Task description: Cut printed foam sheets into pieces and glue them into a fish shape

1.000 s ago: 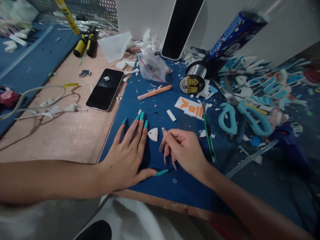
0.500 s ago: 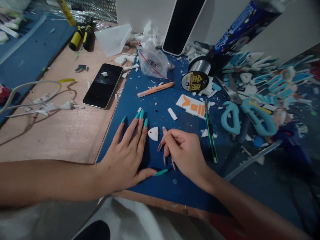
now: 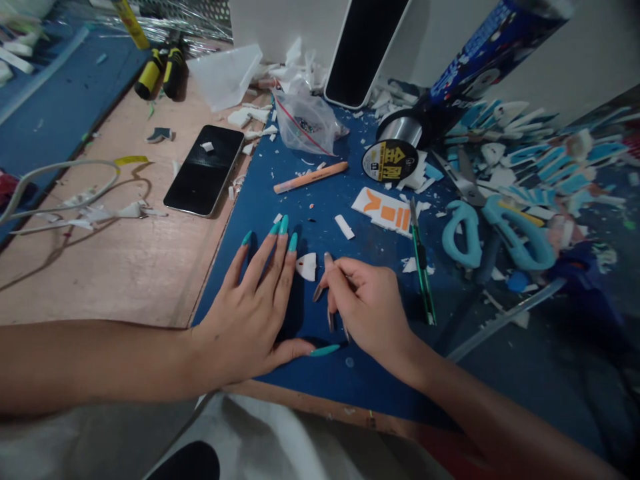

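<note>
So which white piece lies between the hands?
The rounded piece with a dark-red spot; the plain white strip lies beyond the right hand.

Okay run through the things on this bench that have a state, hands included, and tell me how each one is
Left hand: palm down, fingers spread
Right hand: fingers curled, grip unclear
White piece: lying between the hands
Flat phone: screen dark, scrap on top
Propped device: leaning upright, screen dark
Blue-handled scissors: blades apart
Clear bag: small bits inside, seal unclear
Pliers: handles apart
Green cutter: lying down
</note>
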Action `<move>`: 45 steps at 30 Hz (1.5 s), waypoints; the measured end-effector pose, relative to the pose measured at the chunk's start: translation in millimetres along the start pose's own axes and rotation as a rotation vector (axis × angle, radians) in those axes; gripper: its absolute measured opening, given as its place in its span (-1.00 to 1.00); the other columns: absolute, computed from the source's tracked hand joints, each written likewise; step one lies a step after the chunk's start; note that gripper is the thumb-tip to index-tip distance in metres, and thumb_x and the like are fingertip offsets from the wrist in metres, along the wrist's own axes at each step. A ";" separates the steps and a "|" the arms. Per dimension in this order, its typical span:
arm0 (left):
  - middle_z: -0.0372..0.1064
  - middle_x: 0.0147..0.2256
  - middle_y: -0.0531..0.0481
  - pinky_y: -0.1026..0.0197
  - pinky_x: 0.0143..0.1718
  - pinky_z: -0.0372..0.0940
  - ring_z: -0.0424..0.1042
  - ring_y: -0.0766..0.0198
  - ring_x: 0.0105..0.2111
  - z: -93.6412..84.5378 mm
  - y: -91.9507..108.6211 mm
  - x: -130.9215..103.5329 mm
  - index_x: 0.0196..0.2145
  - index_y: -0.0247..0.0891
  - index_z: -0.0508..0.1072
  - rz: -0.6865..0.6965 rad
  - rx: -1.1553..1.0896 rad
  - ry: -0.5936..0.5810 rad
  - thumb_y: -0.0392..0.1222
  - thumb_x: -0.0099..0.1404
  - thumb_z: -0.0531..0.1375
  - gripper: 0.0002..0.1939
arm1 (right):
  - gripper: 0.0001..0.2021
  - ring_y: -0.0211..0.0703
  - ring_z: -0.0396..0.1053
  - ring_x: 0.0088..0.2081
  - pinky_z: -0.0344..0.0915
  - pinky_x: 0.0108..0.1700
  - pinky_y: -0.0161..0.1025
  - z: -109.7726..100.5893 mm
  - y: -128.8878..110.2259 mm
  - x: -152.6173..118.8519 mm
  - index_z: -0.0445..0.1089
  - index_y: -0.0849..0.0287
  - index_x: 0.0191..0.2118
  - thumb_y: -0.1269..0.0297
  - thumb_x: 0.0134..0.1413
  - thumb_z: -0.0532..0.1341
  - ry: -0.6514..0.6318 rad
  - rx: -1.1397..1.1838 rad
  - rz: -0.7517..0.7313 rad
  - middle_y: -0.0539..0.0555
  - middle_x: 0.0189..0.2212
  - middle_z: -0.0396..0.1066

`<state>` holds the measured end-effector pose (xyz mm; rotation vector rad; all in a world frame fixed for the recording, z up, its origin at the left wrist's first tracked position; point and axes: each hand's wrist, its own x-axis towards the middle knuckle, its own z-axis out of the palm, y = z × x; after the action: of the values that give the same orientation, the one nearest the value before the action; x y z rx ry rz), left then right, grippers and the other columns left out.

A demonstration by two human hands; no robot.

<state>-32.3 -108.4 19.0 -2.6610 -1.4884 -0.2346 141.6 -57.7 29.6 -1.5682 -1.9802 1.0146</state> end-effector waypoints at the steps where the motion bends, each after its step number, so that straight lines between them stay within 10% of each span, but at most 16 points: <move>1: 0.02 0.22 -0.56 -0.25 0.16 -0.02 0.00 -0.33 0.24 -0.1 0.0 0.1 0.18 -0.72 0.16 0.005 -0.004 0.009 0.37 0.30 -0.32 0.01 | -0.57 -0.31 0.25 -0.69 0.10 -0.53 -0.33 0.1 -0.3 0.0 0.29 0.15 -0.62 0.18 0.26 0.02 0.002 -0.009 0.000 -0.03 -0.77 0.30; 45: 0.04 0.24 -0.41 -0.27 0.19 -0.13 0.03 -0.15 0.25 1.7 5.3 5.9 0.21 -0.63 0.14 0.042 0.034 -0.035 0.40 0.27 -0.43 0.04 | -0.58 -0.32 0.11 -0.74 -0.09 -0.57 -0.28 0.9 -1.5 2.5 0.12 0.13 -0.66 0.20 0.24 0.01 -0.007 -0.166 -0.010 -0.05 -0.83 0.17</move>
<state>-24.5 -106.0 18.4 -2.6800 -1.4307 -0.1588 139.3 -55.7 29.9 -1.6394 -2.1221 0.8721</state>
